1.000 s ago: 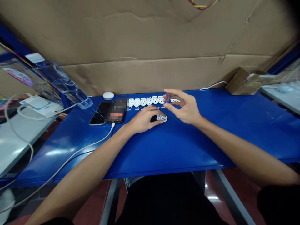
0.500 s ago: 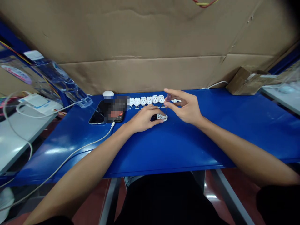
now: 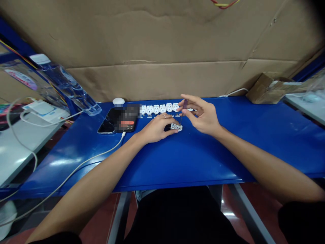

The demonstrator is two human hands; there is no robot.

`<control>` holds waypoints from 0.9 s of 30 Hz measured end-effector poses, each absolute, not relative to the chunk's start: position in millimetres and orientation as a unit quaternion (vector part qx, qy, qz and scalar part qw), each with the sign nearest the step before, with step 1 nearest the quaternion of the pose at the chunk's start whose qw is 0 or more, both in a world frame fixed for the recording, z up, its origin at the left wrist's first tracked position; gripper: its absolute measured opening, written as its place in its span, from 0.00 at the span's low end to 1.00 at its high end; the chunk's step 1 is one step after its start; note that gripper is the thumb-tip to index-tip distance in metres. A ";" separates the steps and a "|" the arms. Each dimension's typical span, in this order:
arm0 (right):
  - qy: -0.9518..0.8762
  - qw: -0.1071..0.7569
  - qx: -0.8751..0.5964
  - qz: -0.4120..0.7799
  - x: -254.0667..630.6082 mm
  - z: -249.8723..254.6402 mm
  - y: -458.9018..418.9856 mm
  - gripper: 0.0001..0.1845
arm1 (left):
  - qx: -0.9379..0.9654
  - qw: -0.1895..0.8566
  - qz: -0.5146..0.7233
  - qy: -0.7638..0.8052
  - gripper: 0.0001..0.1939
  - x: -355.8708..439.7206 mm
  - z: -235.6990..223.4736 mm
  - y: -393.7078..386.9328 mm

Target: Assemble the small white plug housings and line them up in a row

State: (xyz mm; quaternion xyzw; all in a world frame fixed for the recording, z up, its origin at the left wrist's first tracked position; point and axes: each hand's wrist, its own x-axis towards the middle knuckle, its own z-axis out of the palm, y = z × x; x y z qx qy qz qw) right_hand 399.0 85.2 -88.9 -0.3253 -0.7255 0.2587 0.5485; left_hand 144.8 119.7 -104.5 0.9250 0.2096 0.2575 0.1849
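On the blue table, my left hand pinches a small white plastic part with holes between thumb and fingers. Above it, my right hand is closed on a small screwdriver with a purple, see-through handle. The thin shaft points down, its tip at the right end of the white part. Whether the tip sits in a screw is too small to tell. Behind my hands stands a row of several similar white plastic parts, with small metal pieces lying in front of them.
A phone with a white charging cable lies left of my hands, beside a white rounded case. A water bottle leans at the left. A cardboard box stands at the back right, against a cardboard wall.
The view has shifted slightly. My right fingers have altered their hold on the screwdriver handle, and more of the purple handle shows. My left hand still holds the white part in place.
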 end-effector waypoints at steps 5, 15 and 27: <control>-0.731 0.521 -0.336 0.284 397.9 -84.2 81.7 0.27 | 0.923 0.191 0.256 0.215 0.10 145.0 -104.8 119.9; -0.724 0.522 -0.342 0.295 399.6 -84.3 83.8 0.31 | 0.924 0.188 0.250 0.221 0.10 144.2 -105.3 120.2; -0.736 0.524 -0.351 0.246 401.3 -75.3 83.7 0.27 | 0.925 0.189 0.250 0.215 0.09 144.5 -105.2 120.3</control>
